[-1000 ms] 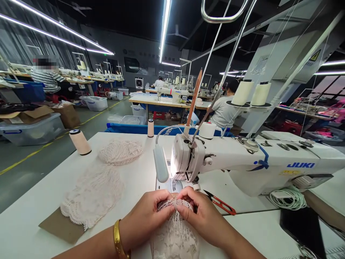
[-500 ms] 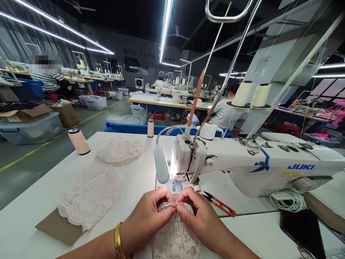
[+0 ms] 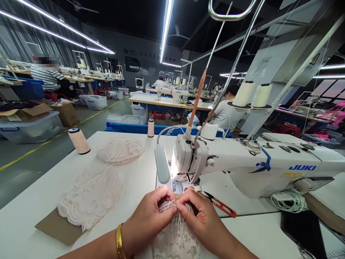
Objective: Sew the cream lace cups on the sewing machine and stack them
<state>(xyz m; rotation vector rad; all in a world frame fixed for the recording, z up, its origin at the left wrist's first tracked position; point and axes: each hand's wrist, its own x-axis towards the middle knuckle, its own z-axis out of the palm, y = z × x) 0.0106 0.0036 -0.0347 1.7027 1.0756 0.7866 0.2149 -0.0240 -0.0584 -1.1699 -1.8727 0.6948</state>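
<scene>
Both hands pinch the gathered upper edge of a cream lace piece (image 3: 176, 235), thumbs nearly meeting at its middle. My left hand (image 3: 151, 217), below a gold bangle, is closed on the left part of that edge. From the other side my right hand (image 3: 203, 219) grips it between thumb and forefinger. The lace hangs down toward me from the fingers. Just beyond the fingertips are the needle plate and presser foot of a white sewing machine (image 3: 229, 154), lit by a small lamp (image 3: 162, 164). Orange-handled thread snips (image 3: 222, 205) lie right of my right hand.
More lace pieces (image 3: 93, 194) lie on the left of the white table, one partly over a brown card (image 3: 58, 227). Two peach thread cones (image 3: 79, 141) stand behind. A black phone-like slab (image 3: 302, 233) and a coiled pale cord (image 3: 288, 200) are at right. Co-workers sit farther back.
The hands keep their pinch on the lace edge with only a slight shift of the fingers. The view has moved very slightly; the other things stay put.
</scene>
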